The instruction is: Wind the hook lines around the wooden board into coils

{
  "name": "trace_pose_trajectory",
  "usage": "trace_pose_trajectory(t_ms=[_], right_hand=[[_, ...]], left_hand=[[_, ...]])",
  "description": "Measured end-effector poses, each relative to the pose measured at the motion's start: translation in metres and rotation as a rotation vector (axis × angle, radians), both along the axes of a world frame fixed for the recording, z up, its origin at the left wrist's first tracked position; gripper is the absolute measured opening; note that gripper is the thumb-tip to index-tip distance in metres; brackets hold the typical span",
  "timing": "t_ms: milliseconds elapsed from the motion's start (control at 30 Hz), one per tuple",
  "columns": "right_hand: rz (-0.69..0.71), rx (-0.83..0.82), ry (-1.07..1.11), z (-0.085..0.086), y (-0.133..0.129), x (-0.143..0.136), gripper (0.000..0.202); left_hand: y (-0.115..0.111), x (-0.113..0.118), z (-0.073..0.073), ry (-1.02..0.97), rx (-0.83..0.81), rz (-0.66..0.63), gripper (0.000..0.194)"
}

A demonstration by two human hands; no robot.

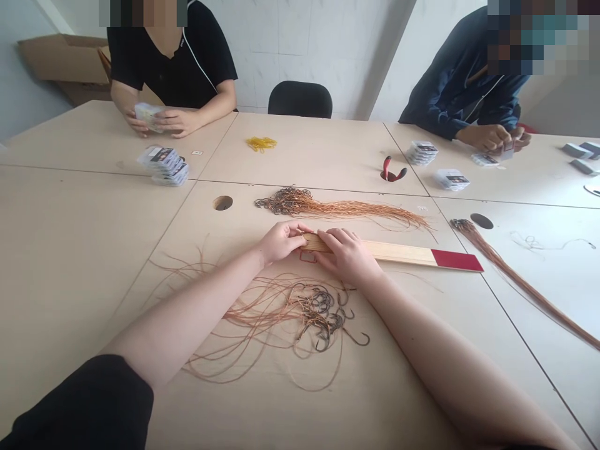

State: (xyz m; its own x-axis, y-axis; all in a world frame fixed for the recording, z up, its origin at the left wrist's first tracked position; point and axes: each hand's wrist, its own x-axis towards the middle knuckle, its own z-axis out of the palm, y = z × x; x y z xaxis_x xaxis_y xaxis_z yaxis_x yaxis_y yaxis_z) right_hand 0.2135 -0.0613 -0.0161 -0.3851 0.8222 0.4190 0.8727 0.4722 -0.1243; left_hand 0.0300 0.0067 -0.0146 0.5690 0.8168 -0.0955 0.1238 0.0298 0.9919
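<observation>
A long flat wooden strip [398,252] with a dark red far end lies across the table in front of me. My left hand [280,242] is closed at the strip's left end, thumb in front and fingers behind. Whether a hook or line is also pinched there is hidden. Over the strip just to the right, my right hand [349,255] wraps its fingers around it. A small red outline mark [307,256] shows beneath the strip between my hands. Nearer me, a loose pile of large fish hooks [323,315] has copper-coloured lines [248,312] spreading left.
Beyond the strip lies a bundle of hooked lines [290,201]; another bundle [510,269] is at right. Red-handled pliers [394,170] stand in a table hole. Yellow bands [261,144] and stacked packets [169,167] lie farther off. Two people sit opposite, handling small packets.
</observation>
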Motion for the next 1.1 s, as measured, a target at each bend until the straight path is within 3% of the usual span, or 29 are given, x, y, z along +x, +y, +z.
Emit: trace_pose_trajectory(t_ms=[1100], right_hand=[[-0.026,-0.048,-0.003,0.0025,-0.0011,-0.0022,0.043]], left_hand=[[-0.0011,0.0000,0.0040,-0.016,-0.054,-0.016,0.028]])
